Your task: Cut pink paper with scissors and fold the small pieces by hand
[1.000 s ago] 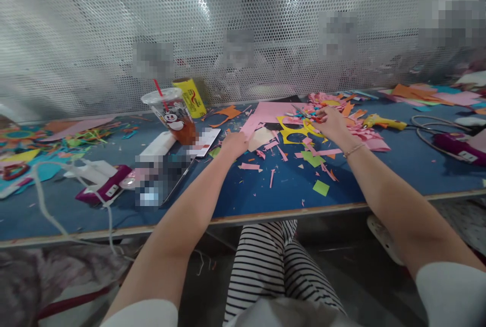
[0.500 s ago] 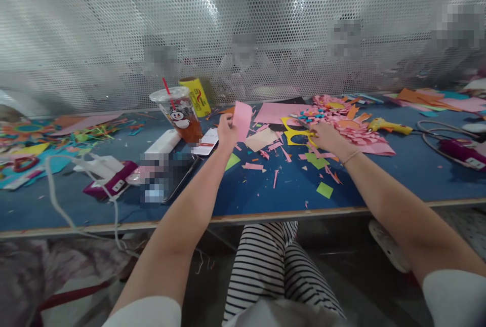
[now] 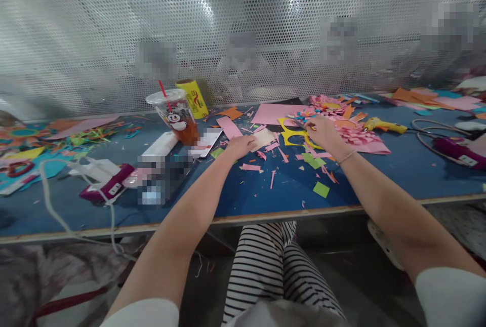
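My left hand point(image 3: 240, 146) reaches over the table with its fingers stretched out, at the left edge of a cream piece of paper point(image 3: 265, 137). Just behind it a pink paper strip point(image 3: 228, 127) lies flat. My right hand point(image 3: 322, 132) is closed around a pair of scissors point(image 3: 299, 124); its fingers cover most of the handles. Beneath the blades lies a yellow paper with round cut-outs point(image 3: 285, 137). A larger pink sheet point(image 3: 271, 113) is behind them, and fringed pink paper pieces point(image 3: 355, 132) pile up to the right.
A drink cup point(image 3: 176, 119) with a red straw stands at left, beside a yellow tube point(image 3: 193, 100). A phone point(image 3: 207, 143), a purple power strip point(image 3: 108, 185) and white cables are nearby. A yellow glue gun point(image 3: 385, 125) lies right. Perforated metal sheeting point(image 3: 243, 8) rises behind.
My left hand has put the pink paper strip down near the phone and moved right to the cream paper. My right hand stays almost in place with the scissors.
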Motion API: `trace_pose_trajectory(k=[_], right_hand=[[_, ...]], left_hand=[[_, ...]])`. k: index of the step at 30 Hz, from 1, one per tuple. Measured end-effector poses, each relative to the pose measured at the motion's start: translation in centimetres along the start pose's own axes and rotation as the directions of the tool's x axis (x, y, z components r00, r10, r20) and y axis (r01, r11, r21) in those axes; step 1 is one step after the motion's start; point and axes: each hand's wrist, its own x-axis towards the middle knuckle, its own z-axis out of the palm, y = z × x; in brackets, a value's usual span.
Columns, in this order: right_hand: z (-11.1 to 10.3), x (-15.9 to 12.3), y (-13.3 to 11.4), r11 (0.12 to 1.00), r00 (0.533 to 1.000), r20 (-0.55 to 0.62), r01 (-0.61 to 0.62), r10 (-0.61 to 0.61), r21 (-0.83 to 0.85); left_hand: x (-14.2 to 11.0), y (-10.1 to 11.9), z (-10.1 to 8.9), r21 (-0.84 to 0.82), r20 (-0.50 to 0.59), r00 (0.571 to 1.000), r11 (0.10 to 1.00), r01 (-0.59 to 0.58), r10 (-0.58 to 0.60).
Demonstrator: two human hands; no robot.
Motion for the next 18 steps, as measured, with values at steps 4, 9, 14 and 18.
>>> trace_pose_trajectory(k=[4,9,14,18], right_hand=[[0.0,0.0,-0.1,1.000,1.000,0.016,-0.012,0.012,-0.008],[-0.1,0.1,-0.2,0.999,1.000,0.010,-0.027,0.027,0.017],[-0.4,0.0,-0.3,0.999,0.998,0.033,-0.052,0.052,0.009],[-0.6,0.2,0.0,0.998,0.996,0.058,-0.063,0.063,-0.012]], left_hand=[[0.4,-0.4,0.2,-0.019,-0.092,0.993,0.997,0.075,-0.077],[0.4,-0.7,0.0,-0.213,-0.368,0.898,0.962,0.171,-0.241],[0.4,-1.4,-0.4,-0.347,-0.496,0.807,0.925,0.153,-0.320],[0.5,-1.1,0.0,-0.378,-0.410,0.864,0.916,0.133,-0.294]])
